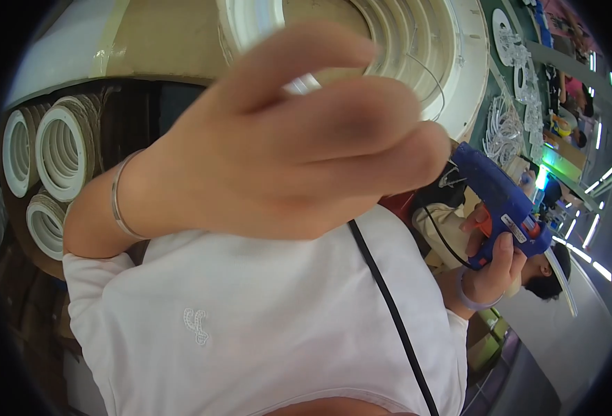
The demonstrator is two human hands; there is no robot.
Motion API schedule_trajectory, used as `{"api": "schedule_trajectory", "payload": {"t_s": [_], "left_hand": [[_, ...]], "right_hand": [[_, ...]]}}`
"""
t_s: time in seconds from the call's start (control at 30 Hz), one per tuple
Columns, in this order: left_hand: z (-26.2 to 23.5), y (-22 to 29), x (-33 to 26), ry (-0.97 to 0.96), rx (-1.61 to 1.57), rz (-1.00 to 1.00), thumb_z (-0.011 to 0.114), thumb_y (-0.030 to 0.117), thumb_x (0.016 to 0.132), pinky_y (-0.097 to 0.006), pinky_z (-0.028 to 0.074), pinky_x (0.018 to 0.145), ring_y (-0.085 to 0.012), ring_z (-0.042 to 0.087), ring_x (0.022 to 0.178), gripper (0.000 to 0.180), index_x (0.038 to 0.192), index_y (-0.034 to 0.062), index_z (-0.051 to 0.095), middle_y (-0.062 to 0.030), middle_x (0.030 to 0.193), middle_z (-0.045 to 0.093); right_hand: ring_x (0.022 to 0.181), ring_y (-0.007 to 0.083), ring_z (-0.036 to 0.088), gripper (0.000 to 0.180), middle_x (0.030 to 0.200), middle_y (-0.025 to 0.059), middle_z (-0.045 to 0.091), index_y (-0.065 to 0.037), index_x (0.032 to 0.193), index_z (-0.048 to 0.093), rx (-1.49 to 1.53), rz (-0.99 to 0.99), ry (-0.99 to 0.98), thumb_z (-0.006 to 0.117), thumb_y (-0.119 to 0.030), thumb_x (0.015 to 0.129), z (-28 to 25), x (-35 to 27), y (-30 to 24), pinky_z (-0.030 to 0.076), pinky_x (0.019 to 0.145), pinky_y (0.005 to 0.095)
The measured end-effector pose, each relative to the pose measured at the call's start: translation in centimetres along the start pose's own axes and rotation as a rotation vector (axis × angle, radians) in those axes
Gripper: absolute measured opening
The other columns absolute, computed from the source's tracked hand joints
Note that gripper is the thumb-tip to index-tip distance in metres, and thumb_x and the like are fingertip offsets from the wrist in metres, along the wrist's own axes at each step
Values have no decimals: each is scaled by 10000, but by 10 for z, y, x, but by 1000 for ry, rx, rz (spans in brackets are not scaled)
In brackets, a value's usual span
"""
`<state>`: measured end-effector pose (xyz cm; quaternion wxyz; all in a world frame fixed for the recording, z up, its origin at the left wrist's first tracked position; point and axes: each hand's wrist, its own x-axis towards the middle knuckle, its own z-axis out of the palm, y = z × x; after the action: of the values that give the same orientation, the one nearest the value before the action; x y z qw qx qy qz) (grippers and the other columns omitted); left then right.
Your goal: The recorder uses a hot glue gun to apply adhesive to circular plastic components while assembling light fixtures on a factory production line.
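Note:
My right hand (493,274) is wrapped round a blue hot glue gun (496,191) at the right, fingers at its orange trigger (483,222). A clear glue stick (562,281) pokes out of the gun's back end, and a wire stand sits near its nozzle. Large and close in the middle, my left hand (306,139) is raised with its fingers curled and slightly blurred. Whatever may lie between those fingertips is hidden. Behind the left hand, nested white rings (417,48) rest on the round work surface (174,41).
Stacks of white rings (63,152) stand at the left. Clear plastic parts (505,132) lie on a green surface (493,104) at the far right. A black cord (392,305) runs down across my white shirt. Another person (552,277) is beyond my right hand.

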<state>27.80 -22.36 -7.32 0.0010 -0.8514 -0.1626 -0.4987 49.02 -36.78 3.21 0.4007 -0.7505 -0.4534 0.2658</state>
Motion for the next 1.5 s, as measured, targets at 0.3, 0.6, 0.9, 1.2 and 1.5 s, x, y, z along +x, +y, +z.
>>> {"api": "schedule_trajectory", "payload": {"t_s": [0.3, 0.6, 0.9, 1.2, 1.5], "left_hand": [[14, 19, 4, -188, 42, -86, 579, 213, 498, -398, 330, 955, -102, 477, 869, 193, 659, 109, 601, 71, 920, 540], [23, -6, 17, -158, 45, -98, 596, 165, 510, -401, 334, 958, -97, 477, 865, 152, 649, 104, 602, 71, 910, 538], [25, -6, 24, -104, 40, -103, 582, 183, 476, -408, 342, 955, -101, 479, 848, 194, 652, 100, 581, 77, 880, 537], [8, -12, 36, -284, 25, -80, 544, 232, 413, -419, 335, 964, -102, 479, 841, 285, 661, 95, 571, 82, 855, 541], [16, -14, 34, -236, -23, -154, 547, 250, 364, -440, 322, 974, -107, 476, 837, 331, 654, 91, 565, 73, 854, 541]], "right_hand": [[553, 181, 537, 410, 801, 214, 567, 95, 1081, 426, 29, -55, -25, 479, -206, 807, 7, -2, 6, 329, 382, 187], [526, 137, 515, 420, 784, 196, 573, 80, 1083, 433, 7, -15, -21, 495, -227, 803, 14, 27, -5, 327, 388, 180], [533, 132, 510, 409, 770, 158, 580, 75, 1061, 460, -50, 46, 31, 509, -239, 803, 11, 26, -7, 341, 412, 184], [529, 131, 504, 393, 742, 140, 573, 75, 1038, 473, -37, 77, 84, 525, -228, 794, 9, 26, -10, 349, 422, 189], [466, 109, 475, 389, 672, 117, 557, 61, 1028, 484, -121, 78, 118, 514, -250, 796, 11, 31, -15, 331, 398, 178]]}}
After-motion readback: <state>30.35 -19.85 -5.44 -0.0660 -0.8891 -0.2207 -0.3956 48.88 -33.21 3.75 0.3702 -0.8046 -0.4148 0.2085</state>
